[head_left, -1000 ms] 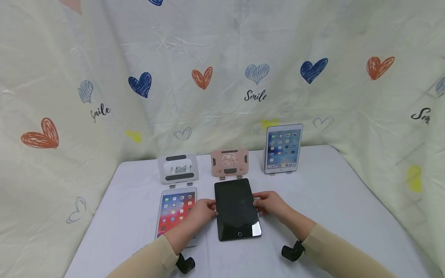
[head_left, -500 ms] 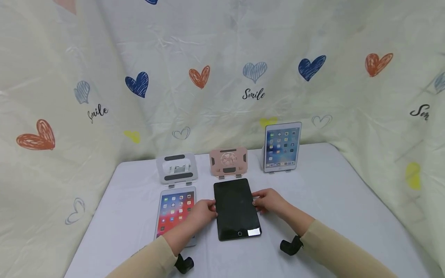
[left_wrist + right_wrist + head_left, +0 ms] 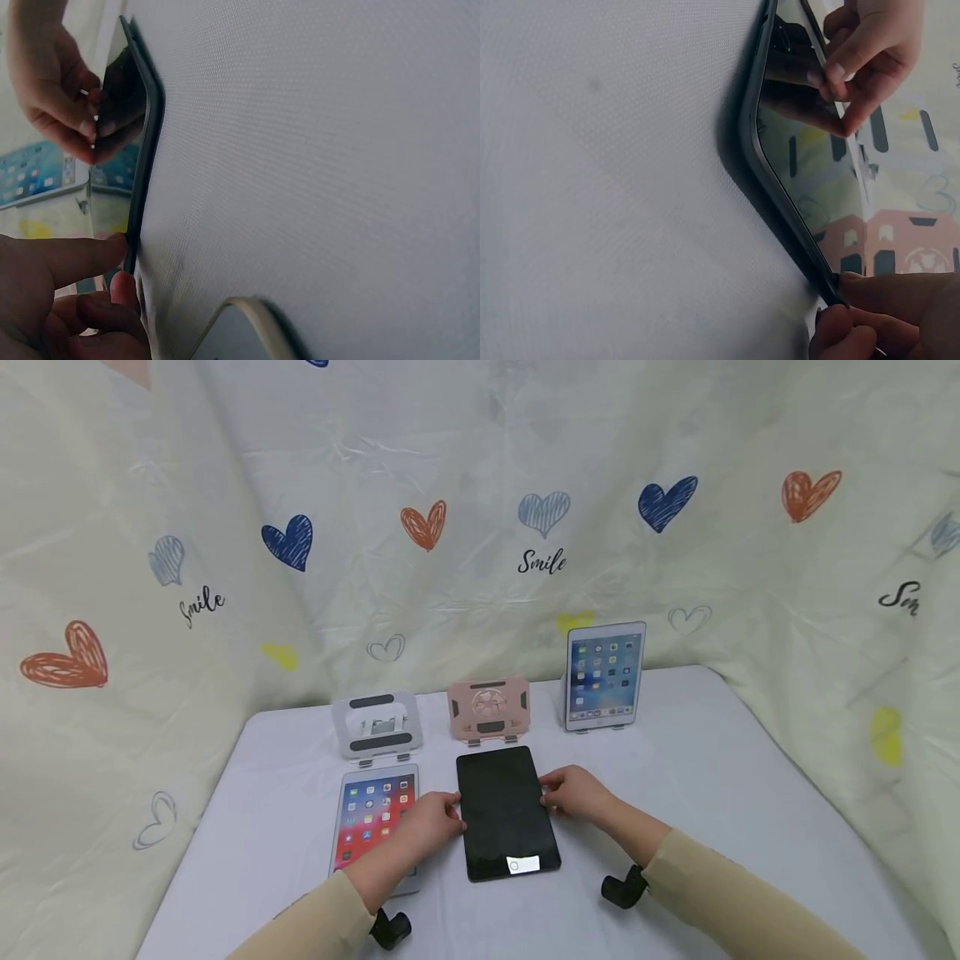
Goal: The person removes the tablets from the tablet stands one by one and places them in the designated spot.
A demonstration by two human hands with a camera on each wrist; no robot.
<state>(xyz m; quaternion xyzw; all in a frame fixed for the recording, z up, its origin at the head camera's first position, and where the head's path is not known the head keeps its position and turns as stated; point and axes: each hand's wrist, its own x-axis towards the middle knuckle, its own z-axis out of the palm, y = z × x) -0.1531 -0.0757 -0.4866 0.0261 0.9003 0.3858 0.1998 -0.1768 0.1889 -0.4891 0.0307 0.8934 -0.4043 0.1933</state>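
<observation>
At your far left, a white tablet [image 3: 377, 810] with a lit red-and-blue home screen lies face up on the white-covered table [image 3: 675, 760], partly hidden by your left forearm. Just behind it stands a grey tablet stand [image 3: 381, 742] with dark pads, its two lower supports towards you. Next comes your left hand [image 3: 429, 825], its thumb and fingers pinching the left long edge of the black tablet [image 3: 506, 814]. A pink tablet stand [image 3: 489, 710] with a round cut-out pattern stands just behind that tablet. The black tablet is in the middle of the table, between your hands, screen up and dark, with a bright reflection over its home button; you cannot tell whether it is lifted off the cloth. Your right hand [image 3: 577, 793] pinches the opposite long edge between thumb and fingers. Farther right, near the back, a second white tablet [image 3: 605, 677] leans upright, its blue home screen lit.
</observation>
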